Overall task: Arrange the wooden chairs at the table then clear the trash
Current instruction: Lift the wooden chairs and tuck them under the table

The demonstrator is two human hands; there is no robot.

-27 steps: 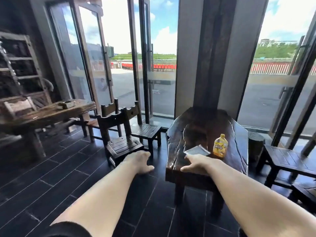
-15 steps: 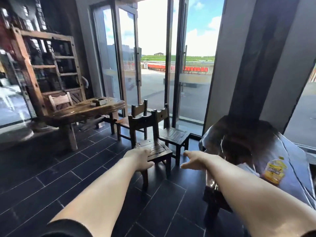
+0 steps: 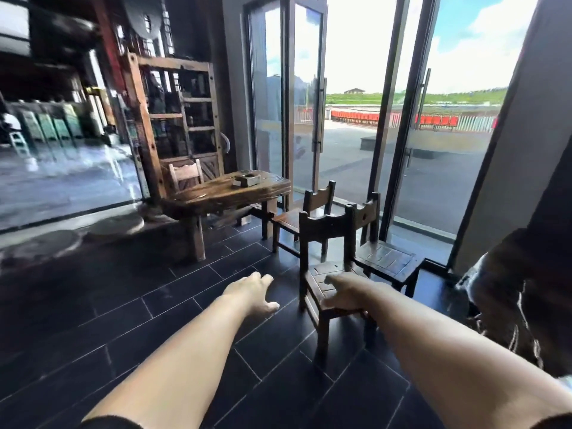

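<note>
Three dark wooden chairs stand together on the black tile floor by the glass doors. The nearest chair (image 3: pixel 325 228) has its back toward the doors. A second chair (image 3: pixel 385 258) stands to its right and a third chair (image 3: pixel 318 198) behind it. My right hand (image 3: pixel 345 292) lies over the front of the nearest chair's seat, fingers loosely bent, with no clear grip. My left hand (image 3: pixel 253 294) hovers open over the floor, just left of that chair. The dark slab table (image 3: pixel 513 274) shows only at the right edge. No trash is in view.
A lighter wooden table (image 3: pixel 216 196) with a small box (image 3: pixel 246 180) on it stands at the back left, with a pale chair (image 3: pixel 185 172) behind it. A tall wooden shelf (image 3: pixel 173 119) stands against the wall. Glass doors (image 3: pixel 305 113) lie behind the chairs.
The view has swung left, from the dark table to the chairs. The yellow bottle and paper have left the frame. My right hand has come over the nearest chair's seat.
</note>
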